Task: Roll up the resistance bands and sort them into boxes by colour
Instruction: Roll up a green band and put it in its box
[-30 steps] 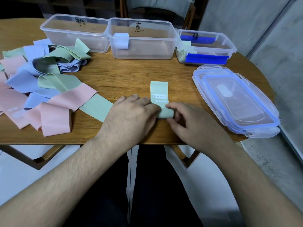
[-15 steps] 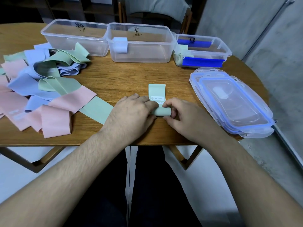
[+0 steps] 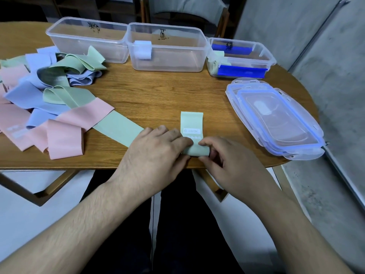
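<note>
At the table's (image 3: pixel 158 91) near edge, both hands — left hand (image 3: pixel 156 155), right hand (image 3: pixel 227 161) — pinch the half-rolled green band (image 3: pixel 192 123), fingertips clamped on its rolled end.

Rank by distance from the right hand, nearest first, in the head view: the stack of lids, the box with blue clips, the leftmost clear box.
From the right hand:
1. Stack of lids, on its right.
2. Box with blue clips, far right of the row.
3. Leftmost clear box, far left, across the table.
</note>
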`<state>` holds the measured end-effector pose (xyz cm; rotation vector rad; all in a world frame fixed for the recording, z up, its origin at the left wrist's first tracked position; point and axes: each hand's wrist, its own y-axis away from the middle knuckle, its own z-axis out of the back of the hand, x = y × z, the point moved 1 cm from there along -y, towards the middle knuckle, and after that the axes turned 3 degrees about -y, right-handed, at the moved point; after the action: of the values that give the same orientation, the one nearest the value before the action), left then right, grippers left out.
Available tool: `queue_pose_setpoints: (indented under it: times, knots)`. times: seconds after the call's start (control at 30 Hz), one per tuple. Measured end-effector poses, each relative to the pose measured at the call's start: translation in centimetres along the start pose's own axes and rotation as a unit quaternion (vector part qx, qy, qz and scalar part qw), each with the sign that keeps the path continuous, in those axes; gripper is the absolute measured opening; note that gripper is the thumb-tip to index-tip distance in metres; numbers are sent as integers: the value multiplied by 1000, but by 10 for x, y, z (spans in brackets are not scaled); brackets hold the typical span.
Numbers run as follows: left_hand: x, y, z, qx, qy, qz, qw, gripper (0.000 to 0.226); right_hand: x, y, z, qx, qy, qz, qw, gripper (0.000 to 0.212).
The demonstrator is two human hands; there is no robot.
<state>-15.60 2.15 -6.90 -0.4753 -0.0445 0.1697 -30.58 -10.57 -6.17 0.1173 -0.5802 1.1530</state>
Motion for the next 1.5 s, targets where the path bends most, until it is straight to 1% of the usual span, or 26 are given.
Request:
queue_pose_setpoints:
  times: [0.37, 0.53, 0.7, 0.83, 0.93, 1.07, 1.17, 1.23, 1.3, 1.4, 1.5]
  knots:
    - [0, 0, -3, 27, 58, 26, 998, 37, 1, 1, 2, 11, -30, -17, 999, 31]
    - [-1, -3, -2, 42, 73, 41, 996, 38, -1, 2, 0, -6, -32, -20, 999, 23]
    - [-1, -3, 0, 38, 44, 42, 997, 39, 1, -4, 3, 6, -37, -28, 999, 20]
    - [-2, -5, -1, 38, 39, 45, 997, 33, -2, -11, 4, 14, -53, -38, 998, 20]
    - [-2, -7, -2, 42, 43, 51, 997, 36, -4, -12, 3, 17, -57, -37, 998, 22]
    - [-1, -10, -2, 50, 43, 58, 996, 41, -3, -11, 3, 18, -52, -30, 998, 30]
    - [0, -11, -1, 49, 41, 61, 996, 43, -4, -11, 2, 17, -31, -28, 999, 27]
    - [0, -12, -1, 52, 32, 58, 996, 44, -6, -13, 1, 16, -40, -31, 999, 25]
    - [0, -12, 1, 50, 20, 55, 997, 43, -6, -16, 2, 16, -52, -31, 998, 24]
    - [-2, -12, 2, 35, 19, 58, 998, 34, -7, -19, 4, 25, -48, -34, 998, 24]
    - [-1, -13, 1, 36, 23, 57, 997, 35, -8, -21, 5, 31, -40, -40, 998, 28]
